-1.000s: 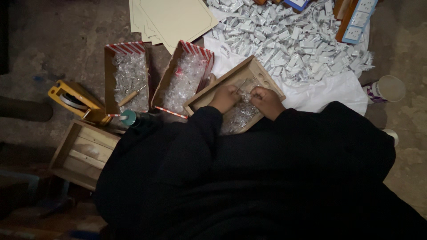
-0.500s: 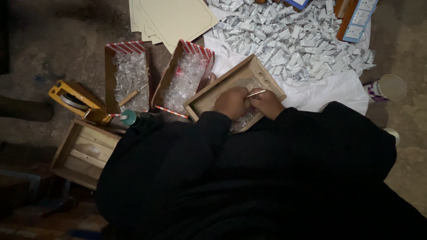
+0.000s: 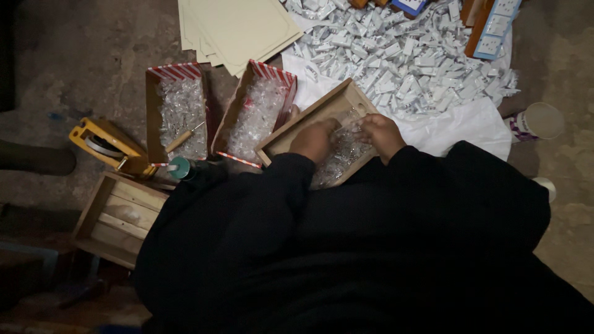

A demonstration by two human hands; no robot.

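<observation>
At the far left, at nine o'clock, a yellow tape dispenser [image 3: 105, 145] lies on the floor, with an empty wooden crate [image 3: 117, 218] just below it at eight o'clock. Toward eleven o'clock stand two striped cardboard boxes, the left box [image 3: 177, 111] and the right box [image 3: 257, 114], both filled with clear plastic bits; cream card sheets [image 3: 238, 28] lie above them. At the centre a wooden tray [image 3: 328, 105] holds more clear bits. The left hand [image 3: 315, 139] rests curled inside it, the right hand [image 3: 383, 133] beside it at the tray's right edge; what either grips cannot be told. The black sleeves hide the tray's near end. At one o'clock spreads a heap of small white packets [image 3: 408, 59] on white sheeting; a paper cup [image 3: 539, 120] stands at three o'clock. Half a second earlier a thin stick showed between the hands; now it is out of sight.
</observation>
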